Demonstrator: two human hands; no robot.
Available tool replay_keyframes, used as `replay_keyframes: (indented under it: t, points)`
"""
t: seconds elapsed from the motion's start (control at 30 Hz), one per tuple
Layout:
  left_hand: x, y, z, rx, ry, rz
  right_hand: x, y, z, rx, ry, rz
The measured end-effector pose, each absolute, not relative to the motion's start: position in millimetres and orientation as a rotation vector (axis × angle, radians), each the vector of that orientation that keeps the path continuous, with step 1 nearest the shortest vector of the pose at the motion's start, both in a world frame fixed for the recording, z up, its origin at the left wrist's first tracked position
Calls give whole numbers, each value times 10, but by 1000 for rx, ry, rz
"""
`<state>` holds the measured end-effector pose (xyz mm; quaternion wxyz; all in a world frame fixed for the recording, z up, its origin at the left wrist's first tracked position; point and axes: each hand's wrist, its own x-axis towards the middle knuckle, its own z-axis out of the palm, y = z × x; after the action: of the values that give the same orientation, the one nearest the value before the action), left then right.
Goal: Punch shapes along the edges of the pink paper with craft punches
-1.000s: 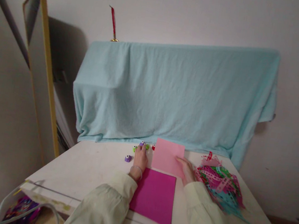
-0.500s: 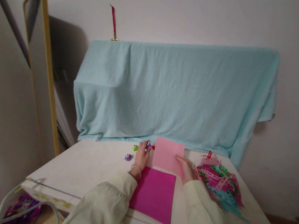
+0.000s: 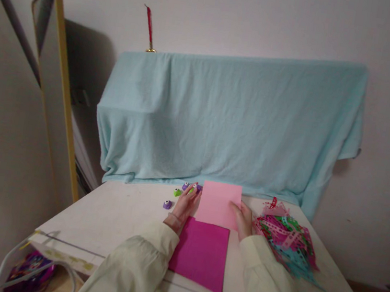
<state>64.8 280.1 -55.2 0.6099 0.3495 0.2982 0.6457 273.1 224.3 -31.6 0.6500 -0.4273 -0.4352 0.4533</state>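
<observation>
My left hand (image 3: 185, 206) is closed, with a small green toy with a white eye (image 3: 193, 188) at its fingertips. My right hand (image 3: 243, 218) grips the right edge of a light pink square of paper (image 3: 219, 202), thumb across its front. The pink sheet is raised, its lower edge just above a magenta sheet (image 3: 201, 255) lying flat on the table. To the left of my left hand stand another green eyed toy (image 3: 177, 192) and a purple one (image 3: 167, 204). More purple eyed toys (image 3: 185, 186) sit partly behind my fingers.
A tangled heap of cut strips in pink, green and blue (image 3: 289, 239) lies at the right of the white table (image 3: 108, 221). Light blue cloth (image 3: 227, 121) hangs along the back. At the left leans a gold-framed mirror (image 3: 62, 79), and a pale cable (image 3: 7, 264) loops by the front corner.
My left hand has turned and drawn back slightly from the toys, with a green one now at its fingertips. The pink paper, held by my right hand, has shifted slightly and sits straighter.
</observation>
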Motion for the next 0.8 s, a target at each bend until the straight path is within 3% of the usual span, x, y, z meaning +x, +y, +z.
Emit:
replay_keyframes:
  t: [0.8]
  points:
    - [591,2761,-550,779,611,1462,2737,2310,-426,-1075,-1148,868]
